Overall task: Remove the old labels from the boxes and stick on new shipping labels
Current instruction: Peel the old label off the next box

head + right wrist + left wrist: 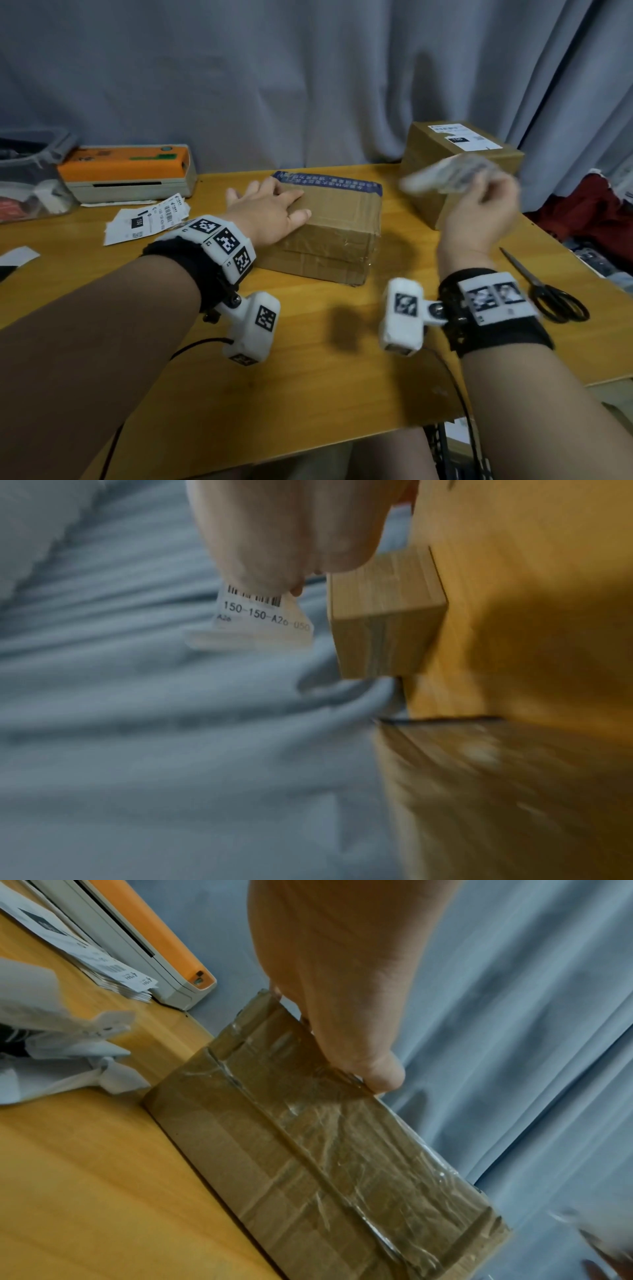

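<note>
Wooden table [308, 359], light brown top, backed by a grey-blue curtain [308, 68].

Taped cardboard box [329, 226], centre of the table, lying flat; clear tape over its seams, a blue printed tape strip along its far top edge. No label shows on its visible faces.

Left hand [270, 209]: laid flat on the near-left part of this box's top, fingers straight and spread, thumb along the box's near edge. The left wrist view shows the same hand [342, 974] pressing on the box [308, 1150] from above.

Right hand [486, 205]: raised above the table, to the right of the taped box and in front of the second box. Fingers curled, pinching a peeled label [448, 174], which is blurred in the head view. In the right wrist view the label [263, 615] hangs from the fingertips of the hand [291, 528]; it is white and shows a barcode and the print "150-150-A26".

Second cardboard box [455, 161], far right of the table, well apart from the first; a white shipping label [462, 137] sits on its top.

Label printer [130, 174], orange and grey, far left of the table.

Loose printed labels [147, 219], lying just in front of the printer.

Black-handled scissors [544, 291], at the right edge of the table, near the right wrist.

Clear plastic bin [27, 171], left of the printer.
</note>
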